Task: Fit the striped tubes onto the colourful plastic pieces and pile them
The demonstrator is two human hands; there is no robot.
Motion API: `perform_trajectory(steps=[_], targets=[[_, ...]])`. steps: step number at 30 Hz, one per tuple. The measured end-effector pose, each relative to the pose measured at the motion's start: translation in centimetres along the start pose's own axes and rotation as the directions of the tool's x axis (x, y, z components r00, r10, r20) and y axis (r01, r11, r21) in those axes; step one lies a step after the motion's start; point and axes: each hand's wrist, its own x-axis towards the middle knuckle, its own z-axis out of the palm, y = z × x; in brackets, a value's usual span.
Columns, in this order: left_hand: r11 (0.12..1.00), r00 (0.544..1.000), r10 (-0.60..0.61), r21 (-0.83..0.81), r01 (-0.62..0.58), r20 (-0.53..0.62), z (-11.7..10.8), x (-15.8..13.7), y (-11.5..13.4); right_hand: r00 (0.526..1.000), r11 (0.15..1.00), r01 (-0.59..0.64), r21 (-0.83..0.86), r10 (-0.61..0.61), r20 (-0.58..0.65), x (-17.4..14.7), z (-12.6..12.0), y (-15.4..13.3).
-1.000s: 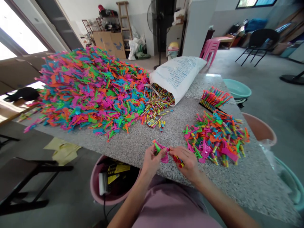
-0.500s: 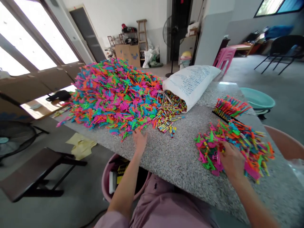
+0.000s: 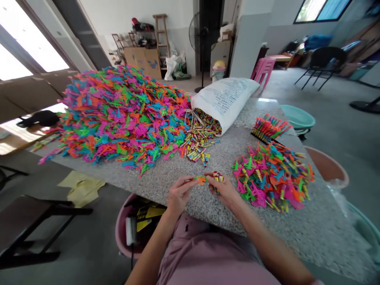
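Note:
My left hand (image 3: 179, 194) is closed in a pinch on a small orange plastic piece (image 3: 201, 181) with some green by it, above the table's near edge. Meeting it from the other side, my right hand (image 3: 225, 191) has its thumb and finger at the piece's right end. Several small printed tubes (image 3: 218, 177), yellow and red, are tucked in my right fingers. Beyond the hands lie loose tubes (image 3: 197, 146), spilling from a white woven sack (image 3: 230, 99). A tall heap of bright plastic pieces (image 3: 124, 118) stands to the left.
On the right of the granite table (image 3: 219, 154) is a pile of pieces with tubes fitted (image 3: 270, 174). Behind it, more stand upright in a dark rack (image 3: 268, 128). A pink tub (image 3: 121, 229) sits below the near edge, and a dark stool (image 3: 29, 225) is at left.
My left hand has left the big heap, and my right hand has left the right-hand pile. Both have come together in front of me, with the orange piece between them. The view has shifted right.

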Motion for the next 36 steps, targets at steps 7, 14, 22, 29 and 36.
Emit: perform_trajectory(steps=[7, 14, 22, 29, 36], targets=[[0.683, 0.899, -0.429, -0.683, 0.26, -0.087, 4.4, -0.9, 1.5, 0.992, 0.992, 0.128, -0.022, -0.128, 0.002, -2.4, 1.5, -1.2], [0.672, 0.857, -0.5, -0.569, 0.474, 0.123, 4.3, -0.7, 3.7, 0.987, 0.97, 0.157, -0.184, -0.146, 0.072, -4.0, -1.3, -2.3], [0.786, 0.898, -0.402, -0.435, 0.439, 0.181, 4.0, -1.6, 6.0, 0.954, 0.886, 0.292, -0.361, -0.296, 0.046, -5.7, -2.4, -3.4], [0.769, 0.891, -0.413, -0.45, 0.453, 0.19, 4.7, -1.7, 6.6, 0.889, 0.756, 0.399, -0.519, -0.457, 0.017, -6.5, -2.2, -3.6], [0.826, 0.907, -0.388, -0.375, 0.42, 0.162, 4.5, -1.5, 6.4, 0.869, 0.673, 0.446, -0.59, -0.482, 0.107, -6.5, -3.0, -3.3]])
